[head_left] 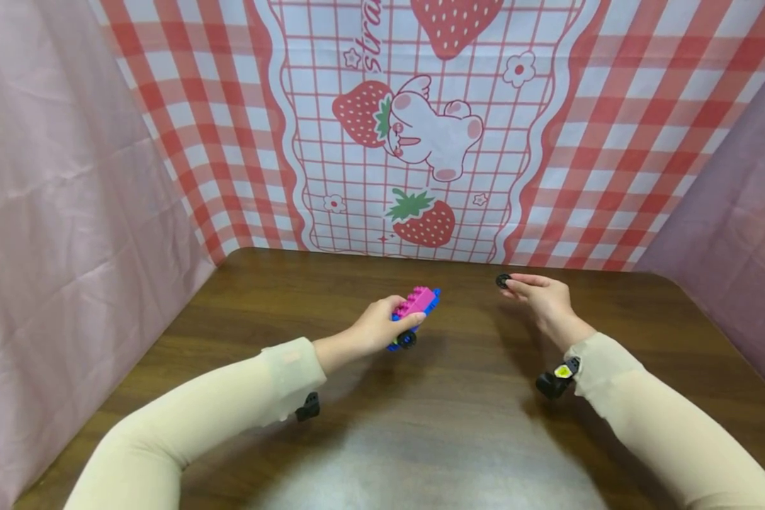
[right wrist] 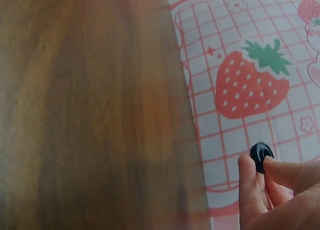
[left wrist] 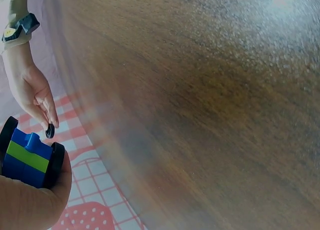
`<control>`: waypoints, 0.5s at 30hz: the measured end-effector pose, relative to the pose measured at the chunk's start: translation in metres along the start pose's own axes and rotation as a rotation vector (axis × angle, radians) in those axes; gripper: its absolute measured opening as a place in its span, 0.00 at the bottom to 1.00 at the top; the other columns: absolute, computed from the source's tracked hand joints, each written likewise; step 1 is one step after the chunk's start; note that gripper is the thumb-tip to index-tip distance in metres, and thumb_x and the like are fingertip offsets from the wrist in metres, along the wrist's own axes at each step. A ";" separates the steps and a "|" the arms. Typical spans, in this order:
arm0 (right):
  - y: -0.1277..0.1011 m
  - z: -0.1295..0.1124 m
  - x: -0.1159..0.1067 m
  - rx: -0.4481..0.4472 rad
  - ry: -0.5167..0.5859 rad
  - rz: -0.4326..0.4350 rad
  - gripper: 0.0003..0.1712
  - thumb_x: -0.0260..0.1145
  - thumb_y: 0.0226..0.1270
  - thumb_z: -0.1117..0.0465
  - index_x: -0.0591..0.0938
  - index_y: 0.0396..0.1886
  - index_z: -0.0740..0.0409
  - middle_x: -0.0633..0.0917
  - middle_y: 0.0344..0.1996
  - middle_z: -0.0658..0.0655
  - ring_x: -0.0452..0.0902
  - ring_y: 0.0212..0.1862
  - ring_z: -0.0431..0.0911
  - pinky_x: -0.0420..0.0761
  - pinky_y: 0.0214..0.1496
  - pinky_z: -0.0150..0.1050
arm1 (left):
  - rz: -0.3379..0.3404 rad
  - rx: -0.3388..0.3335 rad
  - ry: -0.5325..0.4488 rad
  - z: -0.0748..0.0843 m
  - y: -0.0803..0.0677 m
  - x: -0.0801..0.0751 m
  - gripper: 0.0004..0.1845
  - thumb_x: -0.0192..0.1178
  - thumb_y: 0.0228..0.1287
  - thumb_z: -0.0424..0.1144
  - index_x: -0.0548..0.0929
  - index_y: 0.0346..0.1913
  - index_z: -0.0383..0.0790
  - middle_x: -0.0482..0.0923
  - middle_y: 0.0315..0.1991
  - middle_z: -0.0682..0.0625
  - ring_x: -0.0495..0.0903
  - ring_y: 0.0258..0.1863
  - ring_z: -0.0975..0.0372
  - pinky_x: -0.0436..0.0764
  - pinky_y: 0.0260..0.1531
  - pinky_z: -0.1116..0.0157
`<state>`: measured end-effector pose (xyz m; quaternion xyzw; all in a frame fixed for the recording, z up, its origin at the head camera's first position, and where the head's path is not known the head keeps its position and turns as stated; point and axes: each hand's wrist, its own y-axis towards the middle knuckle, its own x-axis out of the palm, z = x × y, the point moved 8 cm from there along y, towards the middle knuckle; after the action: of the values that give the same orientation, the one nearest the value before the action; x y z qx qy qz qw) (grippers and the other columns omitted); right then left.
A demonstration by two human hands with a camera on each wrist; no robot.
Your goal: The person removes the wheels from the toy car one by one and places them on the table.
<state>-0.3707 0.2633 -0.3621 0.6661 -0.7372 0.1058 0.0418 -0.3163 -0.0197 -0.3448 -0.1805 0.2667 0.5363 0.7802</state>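
Note:
My left hand grips a toy brick car above the middle of the table, thumb along its near side. The car has a pink studded block on top of a blue base, and a black wheel shows at its near end. In the left wrist view, the car's blue and lime-green end sits between two black wheels. Off to the right, my right hand pinches a loose black toy wheel between thumb and fingertips, held up and apart from the car.
A brown wooden table lies under both hands. Behind it hangs a red-and-white checked cloth printed with strawberries, with pink curtains at the sides. Each wrist carries a small black camera.

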 end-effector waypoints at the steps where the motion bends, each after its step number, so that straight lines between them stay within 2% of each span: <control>1: 0.001 0.000 -0.001 0.006 0.014 0.006 0.08 0.63 0.64 0.74 0.85 0.32 0.61 0.88 0.25 0.49 0.87 0.30 0.41 0.84 0.38 0.31 | 0.000 0.001 0.002 0.000 0.000 0.000 0.25 0.56 0.69 0.53 0.76 0.54 0.32 0.82 0.43 0.42 0.78 0.36 0.60 0.79 0.33 0.67; 5: 0.005 0.000 -0.005 0.001 0.035 0.029 0.08 0.63 0.63 0.76 0.86 0.32 0.62 0.88 0.25 0.49 0.86 0.30 0.41 0.84 0.39 0.32 | 0.005 0.003 -0.002 -0.001 0.000 0.000 0.26 0.56 0.69 0.53 0.76 0.56 0.32 0.82 0.44 0.41 0.79 0.37 0.59 0.80 0.33 0.67; 10: 0.013 0.004 -0.014 0.014 -0.010 0.065 0.08 0.63 0.63 0.76 0.84 0.31 0.61 0.87 0.22 0.48 0.86 0.28 0.40 0.84 0.38 0.32 | -0.002 -0.016 -0.027 -0.004 0.000 0.000 0.25 0.56 0.70 0.52 0.76 0.56 0.33 0.81 0.44 0.41 0.80 0.36 0.59 0.80 0.32 0.67; 15: 0.021 0.008 -0.023 0.008 -0.068 0.091 0.06 0.63 0.63 0.76 0.82 0.38 0.66 0.86 0.20 0.47 0.84 0.26 0.38 0.84 0.38 0.34 | -0.008 -0.033 -0.060 -0.007 0.000 0.001 0.25 0.55 0.71 0.51 0.74 0.56 0.32 0.81 0.44 0.40 0.81 0.36 0.59 0.81 0.30 0.67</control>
<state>-0.3887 0.2861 -0.3762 0.6353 -0.7672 0.0877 0.0093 -0.3180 -0.0233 -0.3510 -0.1782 0.2336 0.5428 0.7868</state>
